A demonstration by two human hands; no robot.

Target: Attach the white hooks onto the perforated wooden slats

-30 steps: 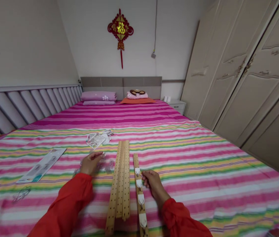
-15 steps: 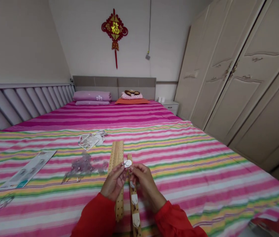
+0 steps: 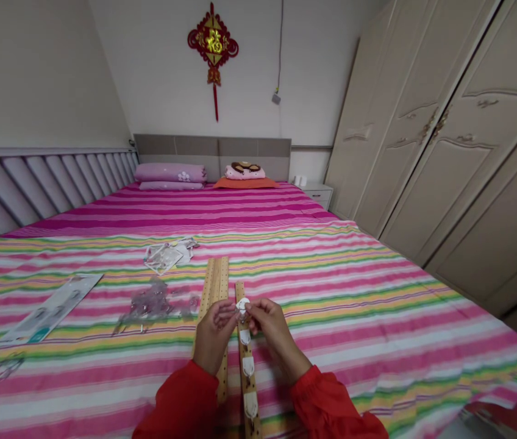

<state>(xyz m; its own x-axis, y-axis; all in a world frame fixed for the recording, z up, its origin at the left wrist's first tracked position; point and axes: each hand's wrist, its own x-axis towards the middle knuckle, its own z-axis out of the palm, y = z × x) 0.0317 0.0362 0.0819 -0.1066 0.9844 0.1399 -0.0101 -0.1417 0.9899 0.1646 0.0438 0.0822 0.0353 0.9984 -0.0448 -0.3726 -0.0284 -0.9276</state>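
A small white wall hook (image 3: 242,304) is pinched at its right side between the thumb and forefinger of my right hand (image 3: 271,324). From the left, my left hand (image 3: 215,332) also grips its edge with the thumb and fingertips, the other fingers curled. The hook is over the far end of a narrow wooden strip with holes (image 3: 242,350). Along that strip sit several white hooks, such as a squarish one (image 3: 248,367) and a nearer one (image 3: 251,405). Wider perforated wooden strips (image 3: 215,277) lie just left, partly under my left hand.
Left on the striped bedspread (image 3: 341,292) are a clear bag of small metal parts (image 3: 149,303), opened packaging (image 3: 167,256), a long hook package (image 3: 50,310) and a thin clear scrap (image 3: 5,369). Pillows (image 3: 171,174) lie by the headboard; a wardrobe (image 3: 450,164) stands at right.
The white hook has shifted slightly right and turned more upright in my fingers. My left hand has rotated, its fingers now more raised. The view has tilted down a little.
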